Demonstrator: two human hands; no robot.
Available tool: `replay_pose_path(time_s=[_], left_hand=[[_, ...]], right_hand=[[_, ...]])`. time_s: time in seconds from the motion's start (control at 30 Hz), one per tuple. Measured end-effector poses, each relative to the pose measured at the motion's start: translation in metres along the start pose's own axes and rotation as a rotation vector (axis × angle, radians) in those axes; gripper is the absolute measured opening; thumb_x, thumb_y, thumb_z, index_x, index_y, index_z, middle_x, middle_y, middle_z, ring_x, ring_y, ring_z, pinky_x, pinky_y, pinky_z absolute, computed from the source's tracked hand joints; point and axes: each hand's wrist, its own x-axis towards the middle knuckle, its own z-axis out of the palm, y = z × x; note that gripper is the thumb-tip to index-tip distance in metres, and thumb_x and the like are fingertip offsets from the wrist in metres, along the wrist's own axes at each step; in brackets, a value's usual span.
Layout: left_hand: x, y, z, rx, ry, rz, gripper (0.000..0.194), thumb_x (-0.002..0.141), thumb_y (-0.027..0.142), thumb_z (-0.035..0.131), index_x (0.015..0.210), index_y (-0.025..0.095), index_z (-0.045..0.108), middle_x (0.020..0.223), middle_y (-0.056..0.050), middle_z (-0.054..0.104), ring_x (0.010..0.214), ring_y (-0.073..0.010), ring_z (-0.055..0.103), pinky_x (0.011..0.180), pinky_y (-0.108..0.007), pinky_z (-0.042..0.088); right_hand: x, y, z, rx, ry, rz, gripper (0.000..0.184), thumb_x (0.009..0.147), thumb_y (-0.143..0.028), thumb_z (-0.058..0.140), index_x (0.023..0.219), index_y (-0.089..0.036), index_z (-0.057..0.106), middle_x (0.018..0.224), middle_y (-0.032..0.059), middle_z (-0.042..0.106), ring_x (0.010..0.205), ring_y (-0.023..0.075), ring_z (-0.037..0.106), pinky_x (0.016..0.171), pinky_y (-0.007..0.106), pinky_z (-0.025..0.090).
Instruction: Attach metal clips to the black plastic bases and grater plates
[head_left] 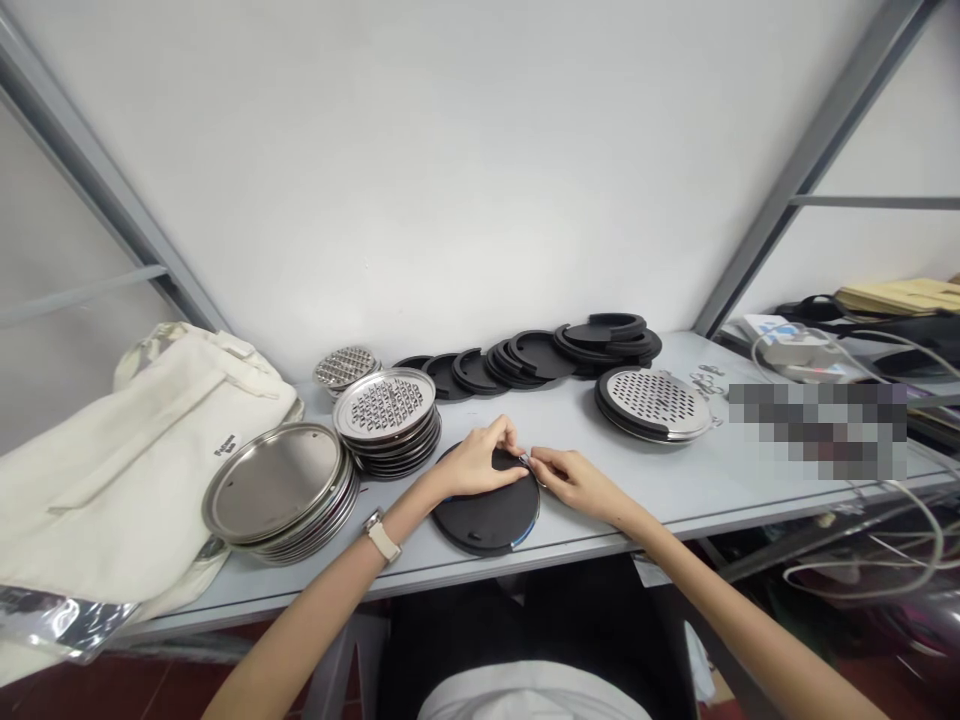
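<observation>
A black round disc [487, 515] lies near the front edge of the table, with a thin shiny and blue line along its right rim. My left hand [480, 462] reaches over the disc, its thumb and curled fingers closed at the upper right rim. Beside it, my right hand [574, 482] pinches at the same spot from the right. A small metal clip [524, 458] shows between the fingertips, at the rim. Fingers partly hide how the clip sits and which hand bears it more.
To the left stand stacks of plain metal discs [277, 480] and grater discs [386, 405], beside a cream bag [150, 450]. Black rings and discs [540, 355] line the back. Right of my hands are a perforated metal disc [656, 400] and loose metal clips [707, 378].
</observation>
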Motion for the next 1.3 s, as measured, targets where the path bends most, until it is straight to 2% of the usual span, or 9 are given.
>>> replay_pose_path(time_s=[0.23, 0.4, 0.5, 0.67, 0.8, 0.87, 0.97, 1.1, 1.3], left_hand=[[0.0, 0.001, 0.001, 0.016, 0.003, -0.002, 0.03, 0.076, 0.022, 0.065, 0.092, 0.022, 0.04, 0.087, 0.0, 0.06, 0.098, -0.0194, 0.064, 0.081, -0.028, 0.047], [-0.001, 0.001, 0.0, 0.051, 0.001, -0.006, 0.03, 0.076, 0.024, 0.065, 0.092, 0.022, 0.039, 0.09, -0.001, 0.062, 0.096, -0.0196, 0.063, 0.082, -0.03, 0.047], [-0.001, -0.001, -0.003, 0.102, 0.052, -0.001, 0.022, 0.08, 0.021, 0.059, 0.093, 0.022, 0.04, 0.093, -0.002, 0.063, 0.094, -0.0186, 0.062, 0.085, -0.032, 0.046], [0.0, -0.003, -0.006, 0.103, 0.046, 0.025, 0.018, 0.083, 0.015, 0.052, 0.098, 0.021, 0.043, 0.1, -0.004, 0.062, 0.099, -0.0172, 0.059, 0.091, -0.032, 0.045], [-0.002, 0.0, -0.005, 0.24, 0.107, 0.054, 0.019, 0.084, 0.019, 0.055, 0.1, 0.021, 0.045, 0.103, -0.004, 0.057, 0.101, -0.0184, 0.055, 0.091, -0.033, 0.043], [-0.003, 0.002, -0.003, 0.358, 0.158, 0.064, 0.019, 0.083, 0.023, 0.057, 0.098, 0.021, 0.046, 0.101, -0.004, 0.054, 0.098, -0.0196, 0.053, 0.088, -0.033, 0.042], [-0.006, 0.005, -0.002, 0.521, 0.188, 0.037, 0.018, 0.083, 0.03, 0.058, 0.089, 0.02, 0.045, 0.089, -0.002, 0.053, 0.084, -0.0191, 0.053, 0.077, -0.031, 0.042], [-0.01, 0.007, -0.002, 0.633, 0.134, -0.037, 0.019, 0.086, 0.036, 0.053, 0.082, 0.02, 0.043, 0.078, 0.0, 0.053, 0.068, -0.0172, 0.052, 0.063, -0.029, 0.038], [-0.01, 0.007, -0.001, 0.77, 0.101, -0.125, 0.02, 0.09, 0.039, 0.046, 0.087, 0.02, 0.048, 0.078, -0.005, 0.06, 0.068, -0.0212, 0.058, 0.06, -0.029, 0.035]], right_hand=[[-0.002, -0.006, 0.008, -0.023, 0.059, 0.049, 0.029, 0.094, -0.033, 0.036, 0.069, -0.019, 0.042, 0.057, -0.0051, 0.042, 0.052, 0.0095, 0.037, 0.053, 0.023, 0.027], [-0.002, -0.005, 0.003, -0.001, 0.02, 0.029, 0.029, 0.095, -0.034, 0.035, 0.071, -0.019, 0.043, 0.06, -0.0045, 0.043, 0.055, 0.0099, 0.038, 0.054, 0.023, 0.028], [-0.007, 0.0, -0.003, 0.025, -0.02, 0.022, 0.033, 0.095, -0.037, 0.036, 0.067, -0.019, 0.039, 0.058, -0.0053, 0.037, 0.055, 0.01, 0.034, 0.054, 0.024, 0.028], [-0.014, 0.009, -0.009, 0.107, 0.123, 0.076, 0.037, 0.096, -0.043, 0.034, 0.067, -0.02, 0.035, 0.06, -0.005, 0.033, 0.057, 0.0109, 0.034, 0.055, 0.024, 0.031], [-0.013, 0.008, -0.01, 0.194, 0.117, 0.087, 0.038, 0.096, -0.046, 0.033, 0.071, -0.019, 0.041, 0.063, -0.0042, 0.037, 0.058, 0.0111, 0.037, 0.056, 0.024, 0.033], [-0.013, 0.006, -0.011, 0.212, 0.127, 0.089, 0.036, 0.096, -0.046, 0.034, 0.075, -0.019, 0.044, 0.064, -0.0044, 0.038, 0.058, 0.011, 0.037, 0.056, 0.024, 0.033], [-0.015, 0.003, -0.012, 0.213, 0.139, 0.081, 0.033, 0.096, -0.045, 0.036, 0.078, -0.019, 0.045, 0.064, -0.0047, 0.039, 0.059, 0.0111, 0.038, 0.057, 0.024, 0.033], [-0.015, 0.001, -0.011, 0.179, 0.127, 0.069, 0.034, 0.096, -0.045, 0.036, 0.074, -0.02, 0.042, 0.064, -0.0043, 0.039, 0.06, 0.0114, 0.038, 0.057, 0.024, 0.033], [-0.015, -0.001, -0.01, 0.135, 0.122, 0.075, 0.036, 0.096, -0.045, 0.035, 0.069, -0.021, 0.035, 0.062, -0.0052, 0.031, 0.058, 0.0112, 0.033, 0.056, 0.024, 0.03]])
